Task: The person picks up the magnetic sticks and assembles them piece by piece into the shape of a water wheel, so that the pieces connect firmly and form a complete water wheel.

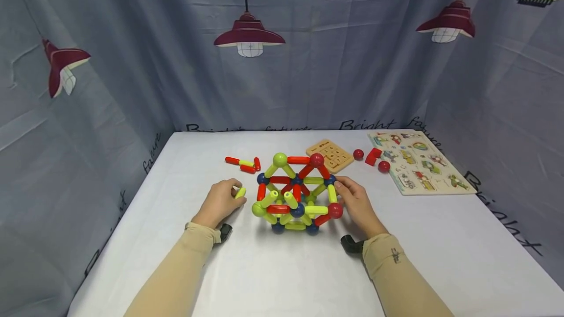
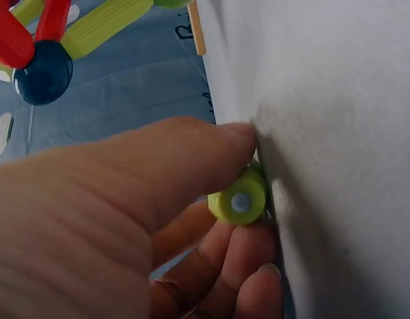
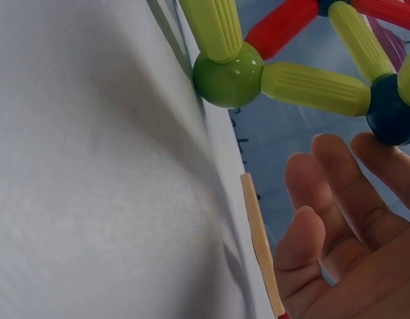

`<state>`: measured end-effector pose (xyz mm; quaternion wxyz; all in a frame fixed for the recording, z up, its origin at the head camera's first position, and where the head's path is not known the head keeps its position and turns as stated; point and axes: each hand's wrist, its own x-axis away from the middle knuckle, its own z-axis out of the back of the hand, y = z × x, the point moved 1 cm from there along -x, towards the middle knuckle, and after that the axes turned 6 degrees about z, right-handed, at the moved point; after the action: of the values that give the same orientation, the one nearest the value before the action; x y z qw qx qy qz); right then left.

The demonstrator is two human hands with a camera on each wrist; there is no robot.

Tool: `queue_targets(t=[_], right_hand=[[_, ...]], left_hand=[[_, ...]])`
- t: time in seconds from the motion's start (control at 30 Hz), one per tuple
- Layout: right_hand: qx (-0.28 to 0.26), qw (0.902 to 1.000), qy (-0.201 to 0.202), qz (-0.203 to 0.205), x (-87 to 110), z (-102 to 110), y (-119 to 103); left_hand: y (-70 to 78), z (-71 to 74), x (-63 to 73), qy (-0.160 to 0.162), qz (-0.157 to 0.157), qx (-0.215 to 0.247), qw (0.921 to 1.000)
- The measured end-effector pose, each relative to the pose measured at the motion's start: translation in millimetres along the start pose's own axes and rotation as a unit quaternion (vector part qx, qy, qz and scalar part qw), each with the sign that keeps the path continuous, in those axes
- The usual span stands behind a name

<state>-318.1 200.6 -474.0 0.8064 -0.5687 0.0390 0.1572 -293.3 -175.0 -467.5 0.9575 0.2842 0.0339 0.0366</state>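
A construction of red and yellow-green magnetic rods (image 1: 316, 210) joined by blue, red and green balls (image 1: 297, 209) stands in the middle of the table. Left of it, my left hand (image 1: 222, 202) pinches a loose yellow-green magnetic rod (image 2: 241, 199) between thumb and fingers, close to the tabletop. One round end of the rod, with a grey centre, shows in the left wrist view. On the opposite side, my right hand (image 1: 358, 204) touches a blue ball (image 3: 393, 109) with its fingertips. The other fingers are loosely bent and apart in the right wrist view, where the thumb is hidden.
Several loose rods (image 1: 247, 169) lie behind my left hand. A wooden number board (image 1: 337, 155) sits behind the construction. Right of that are red balls (image 1: 384, 166), red pieces (image 1: 373, 156) and a picture puzzle board (image 1: 418, 162). A grey curtain (image 1: 282, 86) surrounds the table.
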Motion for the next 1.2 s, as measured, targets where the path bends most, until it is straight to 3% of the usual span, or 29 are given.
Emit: queue_targets(t=[0.13, 0.23, 0.27, 0.33, 0.4, 0.43, 0.5, 0.6, 0.7, 0.77, 1.2], right_hand=[[-0.003, 1.0000, -0.001, 0.000, -1.5, 2, 1], [-0.008, 1.0000, -0.003, 0.002, -1.6, 1, 1], [-0.010, 0.9999, -0.004, 0.004, -1.7, 1, 0], [-0.012, 0.9998, -0.009, 0.011, -2.3, -1, -1], [-0.011, 0.9997, -0.011, 0.020, -3.3, -1, -1], [-0.010, 0.9996, -0.009, 0.023, -3.8, -1, -1], [-0.007, 0.9996, -0.003, 0.028, -4.2, 0, 0], [-0.002, 0.9997, 0.004, 0.025, -4.1, 2, 2], [-0.003, 0.9998, 0.003, 0.018, -2.7, 2, 4], [-0.005, 0.9999, 0.000, 0.014, -1.6, 2, 4], [0.012, 0.9999, -0.005, -0.008, -4.2, 1, 1]], left_hand=[[3.0, -0.8, 0.6, 0.005, -0.007, 0.014, 0.9999], [17.4, 11.4, 9.7, 0.069, -0.031, 0.082, 0.9938], [26.9, 17.9, 16.0, 0.096, -0.047, 0.117, 0.9874], [52.2, 31.8, 31.3, 0.143, -0.100, 0.188, 0.9665], [83.1, 42.7, 46.3, 0.150, -0.170, 0.233, 0.9457], [98.5, 45.6, 53.0, 0.133, -0.204, 0.231, 0.9420], [126.5, 46.4, 62.3, 0.085, -0.259, 0.188, 0.9435], [157.7, 41.2, 67.0, 0.018, -0.298, 0.065, 0.9521], [171.8, 33.5, 66.3, -0.009, -0.306, -0.050, 0.9508], [174.0, 29.0, 65.0, -0.015, -0.303, -0.088, 0.9488], [173.1, 17.4, 59.7, 0.011, -0.290, -0.135, 0.9473]])
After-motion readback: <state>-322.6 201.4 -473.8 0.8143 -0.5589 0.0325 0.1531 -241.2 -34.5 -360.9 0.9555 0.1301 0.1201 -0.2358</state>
